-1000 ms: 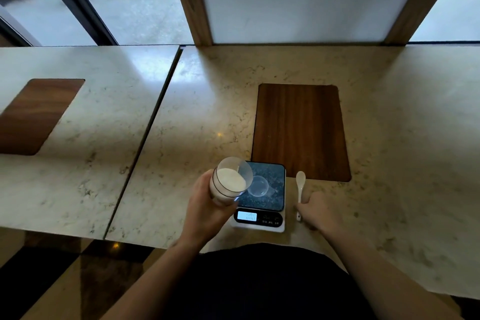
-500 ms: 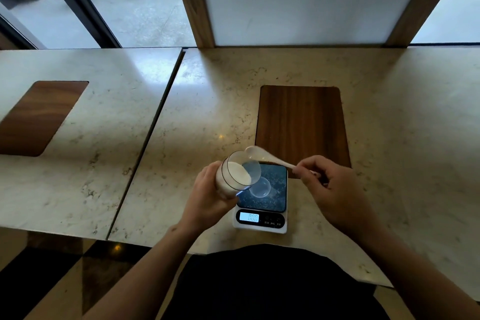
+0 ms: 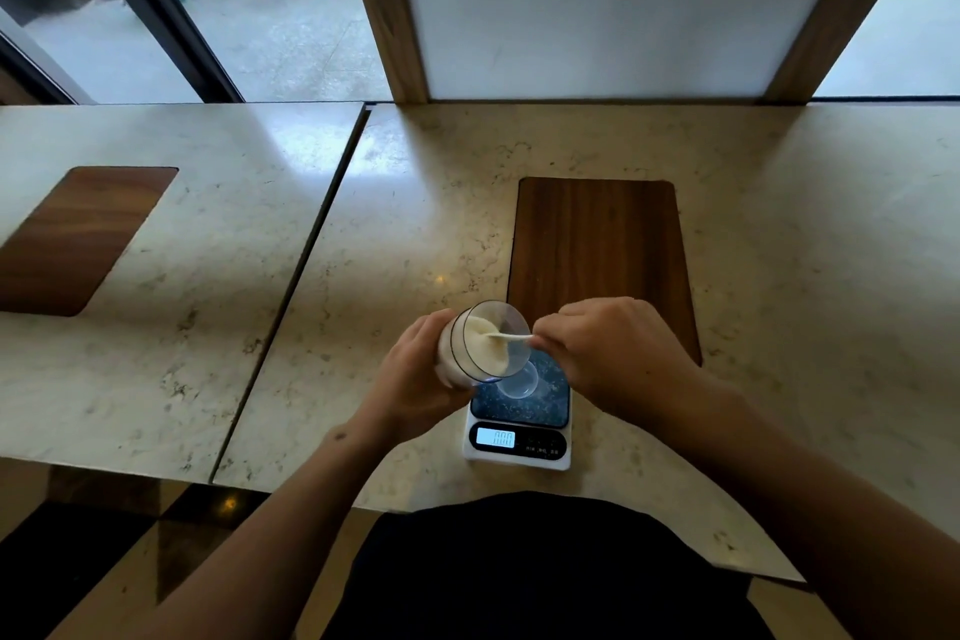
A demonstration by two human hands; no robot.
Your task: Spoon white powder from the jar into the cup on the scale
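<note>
My left hand (image 3: 415, 372) holds a clear jar (image 3: 480, 343) of white powder, tilted with its mouth toward the right, just above the left edge of the scale (image 3: 519, 424). My right hand (image 3: 605, 348) pinches the handle of a white spoon (image 3: 511, 337), whose bowl is inside the jar's mouth, in the powder. A small clear cup (image 3: 519, 382) stands on the scale's dark platform, partly hidden behind the jar. The scale's lit display shows a reading near zero.
The scale sits near the front edge of a marble table (image 3: 779, 250). A dark wooden inlay (image 3: 597, 244) lies just behind the scale. A second table (image 3: 182, 250) with its own wooden inlay (image 3: 78, 234) adjoins on the left across a narrow gap. Windows run along the back.
My right hand picked the spoon up from the table beside the scale and moved it left into the jar's mouth. The jar has tilted further toward the right.
</note>
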